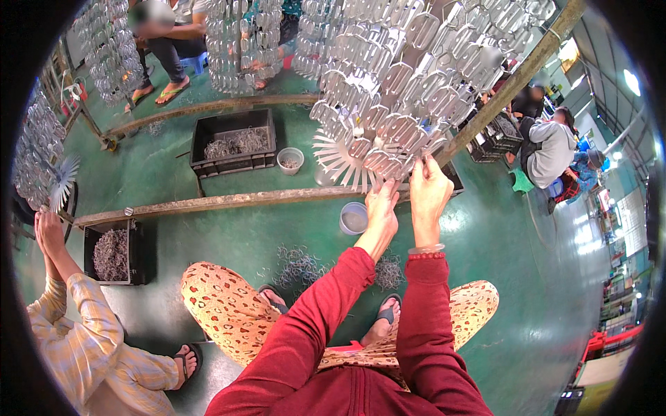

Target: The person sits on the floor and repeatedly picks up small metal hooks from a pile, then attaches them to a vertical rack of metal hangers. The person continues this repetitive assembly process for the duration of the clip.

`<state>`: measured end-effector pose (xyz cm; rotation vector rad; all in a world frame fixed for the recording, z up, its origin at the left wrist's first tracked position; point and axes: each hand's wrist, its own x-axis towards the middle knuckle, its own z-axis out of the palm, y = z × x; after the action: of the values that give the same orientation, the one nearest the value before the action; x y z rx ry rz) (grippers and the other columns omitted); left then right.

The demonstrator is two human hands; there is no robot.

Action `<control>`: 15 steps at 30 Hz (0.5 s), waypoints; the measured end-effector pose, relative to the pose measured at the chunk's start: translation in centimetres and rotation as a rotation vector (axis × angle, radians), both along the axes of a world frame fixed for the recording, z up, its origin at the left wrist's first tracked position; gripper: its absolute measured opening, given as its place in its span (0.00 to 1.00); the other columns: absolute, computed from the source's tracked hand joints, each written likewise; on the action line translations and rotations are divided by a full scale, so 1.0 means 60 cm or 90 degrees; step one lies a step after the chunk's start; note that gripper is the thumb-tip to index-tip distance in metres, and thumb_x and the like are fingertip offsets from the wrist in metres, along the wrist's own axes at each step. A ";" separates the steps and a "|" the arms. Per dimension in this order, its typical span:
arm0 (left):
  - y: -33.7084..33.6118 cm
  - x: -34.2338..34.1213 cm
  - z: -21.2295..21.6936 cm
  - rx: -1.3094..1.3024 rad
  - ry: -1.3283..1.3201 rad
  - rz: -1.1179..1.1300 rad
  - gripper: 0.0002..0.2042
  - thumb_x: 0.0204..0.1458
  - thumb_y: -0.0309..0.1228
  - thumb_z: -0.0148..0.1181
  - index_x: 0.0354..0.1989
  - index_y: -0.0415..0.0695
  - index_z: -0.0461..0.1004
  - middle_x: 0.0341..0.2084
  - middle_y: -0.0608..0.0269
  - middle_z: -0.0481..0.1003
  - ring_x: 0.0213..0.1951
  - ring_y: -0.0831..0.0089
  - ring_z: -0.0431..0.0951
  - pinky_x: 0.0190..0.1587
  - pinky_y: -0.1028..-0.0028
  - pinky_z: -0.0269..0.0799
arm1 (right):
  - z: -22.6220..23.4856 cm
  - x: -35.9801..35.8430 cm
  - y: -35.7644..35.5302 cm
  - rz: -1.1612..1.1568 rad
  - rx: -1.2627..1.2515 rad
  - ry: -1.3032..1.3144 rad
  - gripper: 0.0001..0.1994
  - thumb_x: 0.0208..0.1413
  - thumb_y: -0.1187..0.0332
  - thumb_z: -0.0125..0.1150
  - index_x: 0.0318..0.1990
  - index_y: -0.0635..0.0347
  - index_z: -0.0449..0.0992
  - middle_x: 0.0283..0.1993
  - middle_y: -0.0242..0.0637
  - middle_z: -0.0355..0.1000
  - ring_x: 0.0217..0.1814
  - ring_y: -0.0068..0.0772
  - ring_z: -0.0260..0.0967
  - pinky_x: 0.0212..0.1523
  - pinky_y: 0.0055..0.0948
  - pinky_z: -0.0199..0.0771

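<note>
Dense strands of shiny oval metal pieces [402, 76] hang in front of me. My left hand [382, 208] reaches up to their lower end, its fingers closed at the bottom pieces. Just right of it, my right hand [429, 191] pinches at the same lower edge, thumb and fingertips together. The small part between the fingers of each hand is too hidden to make out. Left of my hands, a fan of flat pale metal blades [340, 159] spreads from the hanging bunch.
A wooden rail [222, 202] crosses in front of me. Below it are a small tub [354, 218] and loose metal hooks [300, 267] on the floor. Beyond stand a black crate [232, 142] and a white cup [290, 161]. A co-worker's hands [50, 232] work at left.
</note>
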<state>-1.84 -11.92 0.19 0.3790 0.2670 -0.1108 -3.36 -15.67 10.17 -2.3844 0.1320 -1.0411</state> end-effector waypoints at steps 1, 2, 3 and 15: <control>0.001 0.001 -0.003 -0.002 0.000 -0.001 0.17 0.51 0.31 0.60 0.49 0.46 0.68 0.44 0.67 0.73 0.49 0.72 0.72 0.53 0.65 0.60 | 0.003 0.000 0.005 -0.012 -0.027 0.006 0.13 0.53 0.68 0.58 0.45 0.62 0.76 0.15 0.39 0.65 0.16 0.24 0.62 0.22 0.29 0.64; 0.001 -0.001 -0.001 -0.005 -0.001 0.000 0.17 0.51 0.31 0.60 0.49 0.46 0.68 0.44 0.67 0.73 0.49 0.72 0.72 0.53 0.65 0.60 | 0.006 0.000 0.006 -0.028 -0.055 0.010 0.14 0.53 0.67 0.59 0.45 0.62 0.76 0.16 0.42 0.67 0.16 0.27 0.63 0.23 0.30 0.65; 0.001 -0.002 0.000 -0.007 -0.001 0.000 0.16 0.51 0.31 0.60 0.49 0.47 0.68 0.44 0.68 0.73 0.49 0.73 0.72 0.53 0.65 0.60 | 0.007 0.000 0.007 -0.046 -0.060 0.020 0.14 0.52 0.66 0.59 0.45 0.62 0.76 0.17 0.43 0.69 0.18 0.32 0.66 0.24 0.32 0.66; -0.010 -0.007 -0.007 -0.028 0.000 0.000 0.14 0.51 0.31 0.61 0.47 0.47 0.70 0.43 0.69 0.74 0.47 0.73 0.73 0.49 0.69 0.61 | 0.024 0.012 0.033 -0.147 -0.098 0.080 0.13 0.50 0.64 0.58 0.41 0.59 0.79 0.28 0.52 0.74 0.31 0.50 0.74 0.34 0.40 0.70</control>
<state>-2.27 -12.54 -0.25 0.3351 0.2638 -0.1164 -2.63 -13.71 11.60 -2.6226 0.3948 -1.0356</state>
